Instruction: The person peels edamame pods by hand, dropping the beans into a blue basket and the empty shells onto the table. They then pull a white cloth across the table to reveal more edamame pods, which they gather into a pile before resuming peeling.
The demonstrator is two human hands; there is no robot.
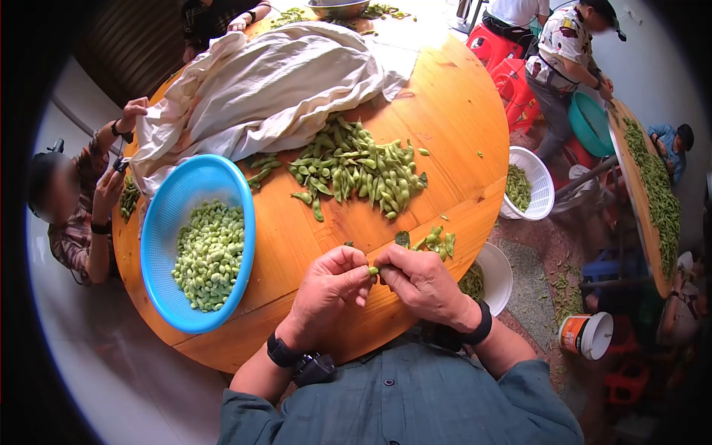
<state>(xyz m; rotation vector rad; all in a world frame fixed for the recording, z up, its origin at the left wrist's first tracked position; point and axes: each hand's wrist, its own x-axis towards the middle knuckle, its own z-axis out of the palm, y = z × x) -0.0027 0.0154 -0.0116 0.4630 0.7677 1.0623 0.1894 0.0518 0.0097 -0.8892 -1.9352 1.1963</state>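
Both hands meet over the near edge of the round wooden table (pixel 282 315). My left hand (pixel 330 289) is closed, thumb and finger pinching a small green bean pod (pixel 373 271). The pod's other end lies against the closed fingertips of my right hand (pixel 423 285). To the left stands a blue basket (pixel 247 222) holding shelled green beans (pixel 209 256). A pile of green pods (pixel 356 167) lies beyond my hands, and a few more pods (pixel 437 243) lie just past my right hand.
A white cloth (pixel 274 89) covers the table's far side, where two people sit. White baskets (pixel 545 182) and a tub (pixel 498 278) stand right, near a white bucket (pixel 597 336). Other people are around a second table with pods (pixel 649 193).
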